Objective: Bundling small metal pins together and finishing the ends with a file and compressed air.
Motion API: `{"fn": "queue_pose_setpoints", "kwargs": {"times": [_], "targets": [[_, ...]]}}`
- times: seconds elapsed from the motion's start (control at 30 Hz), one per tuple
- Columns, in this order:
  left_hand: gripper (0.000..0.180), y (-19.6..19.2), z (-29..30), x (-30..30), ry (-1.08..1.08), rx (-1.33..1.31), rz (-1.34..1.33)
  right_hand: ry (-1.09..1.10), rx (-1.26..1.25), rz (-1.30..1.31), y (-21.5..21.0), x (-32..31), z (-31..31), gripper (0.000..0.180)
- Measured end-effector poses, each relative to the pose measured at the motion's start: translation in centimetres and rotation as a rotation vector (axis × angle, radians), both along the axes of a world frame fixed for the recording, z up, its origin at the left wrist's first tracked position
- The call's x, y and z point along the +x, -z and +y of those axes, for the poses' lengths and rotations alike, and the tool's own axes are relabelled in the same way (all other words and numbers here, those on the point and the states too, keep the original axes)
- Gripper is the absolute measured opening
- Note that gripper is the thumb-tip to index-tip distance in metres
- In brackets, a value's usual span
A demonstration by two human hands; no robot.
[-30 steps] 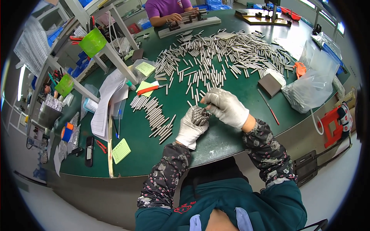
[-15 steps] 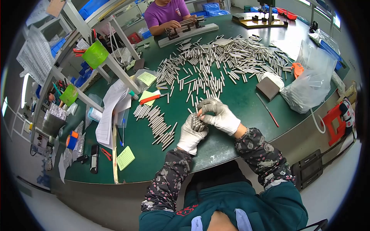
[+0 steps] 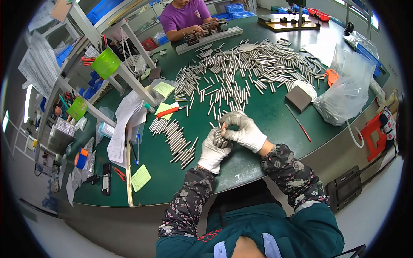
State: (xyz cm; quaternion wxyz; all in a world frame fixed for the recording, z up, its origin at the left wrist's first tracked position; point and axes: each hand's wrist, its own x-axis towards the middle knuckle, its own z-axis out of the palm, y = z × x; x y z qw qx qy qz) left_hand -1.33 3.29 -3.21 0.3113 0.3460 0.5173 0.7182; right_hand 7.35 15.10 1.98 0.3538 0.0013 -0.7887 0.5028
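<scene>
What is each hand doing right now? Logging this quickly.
Left hand: closed around a bundle of metal rods.
Right hand: curled over the same bundle, fingertips on it.

A bundle of short metal rods (image 3: 220,138) is sitting between the two gloved hands, gripped in the left hand (image 3: 214,151) with the rod ends pointing up toward the camera. The rods are slim, silvery cylinders, packed side by side and roughly parallel. The right hand (image 3: 245,131) is curling over the top of the bundle, its fingers touching the rod ends. The bundle is being held just above the green counter (image 3: 262,116), near its front edge. How many rods it holds cannot be told, since the gloves are covering most of their length.
</scene>
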Motion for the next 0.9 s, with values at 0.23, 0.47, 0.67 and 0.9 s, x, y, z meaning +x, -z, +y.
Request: {"fn": "queue_pose_setpoints", "kwargs": {"times": [0.23, 0.47, 0.67, 0.9], "targets": [[0.051, -0.1, 0.0, 0.3, 0.011, 0.029, -0.035, 0.007, 0.037, -0.015, -0.1, 0.1, -0.1, 0.016], [0.042, -1.3, 0.1, 0.3, -0.018, -0.006, 0.039, 0.126, 0.117, 0.098, -3.8, 0.3, -0.1, 0.014], [0.043, 4.2, 1.9, -1.0, 0.020, 0.158, -0.396, -0.200, 0.077, -0.186, -6.4, -2.9, -5.6, 0.013], [0.044, 5.0, 1.7, -1.9, -0.039, 0.165, -0.199, -0.113, 0.353, -0.505, -2.7, -9.3, -8.8, 0.017]]}}
